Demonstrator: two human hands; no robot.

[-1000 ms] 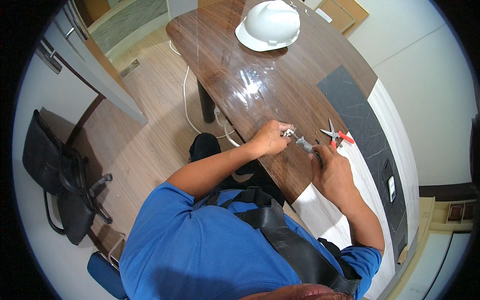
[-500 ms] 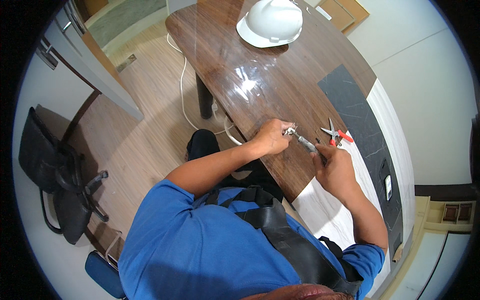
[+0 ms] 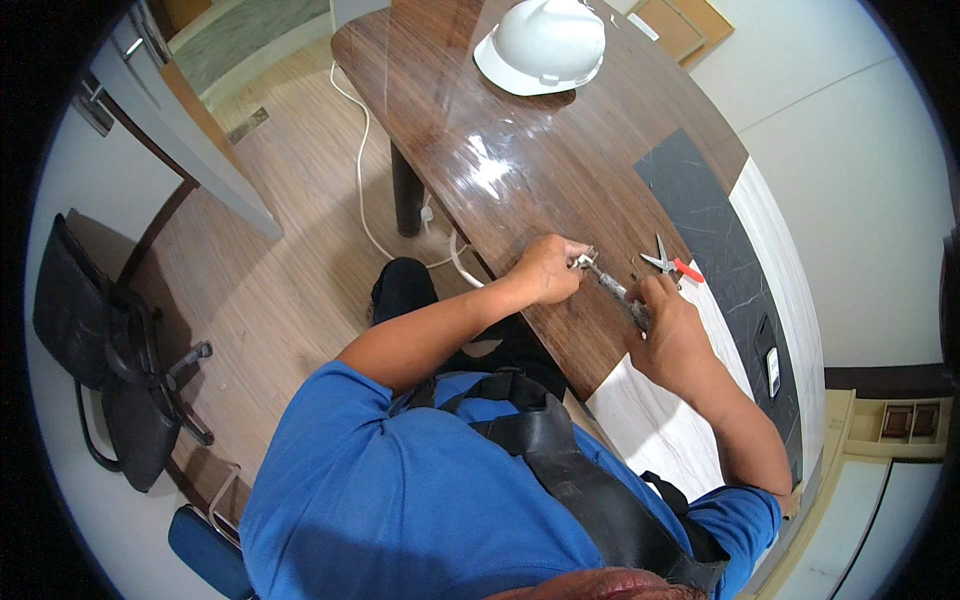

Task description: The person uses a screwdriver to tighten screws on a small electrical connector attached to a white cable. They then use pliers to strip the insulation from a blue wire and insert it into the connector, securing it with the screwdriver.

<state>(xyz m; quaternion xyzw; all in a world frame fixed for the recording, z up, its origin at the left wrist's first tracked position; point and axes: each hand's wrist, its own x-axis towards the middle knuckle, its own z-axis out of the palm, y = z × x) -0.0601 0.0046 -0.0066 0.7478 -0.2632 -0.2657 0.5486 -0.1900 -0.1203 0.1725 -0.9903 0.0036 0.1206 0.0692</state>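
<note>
My left hand is closed at the table's edge, pinching a small white piece with bits of metal between thumb and fingers. The piece's exact kind is too small to tell. My right hand holds a screwdriver by its greyish, worn handle. Its shaft slants up and left, with the tip at the white piece. Just beyond my right hand, scissors with red handles lie with their blades apart. One of their handles is mostly hidden by my fingers.
A white hard hat sits at the far end of the brown wooden table. A phone lies on the dark strip at right. White cable trails on the floor beside the table leg. A black chair stands at left.
My right hand's fingers have shifted on the screwdriver's handle, loosening and baring more of it, and now cover one scissor handle. My left hand keeps its pinch almost in place.
</note>
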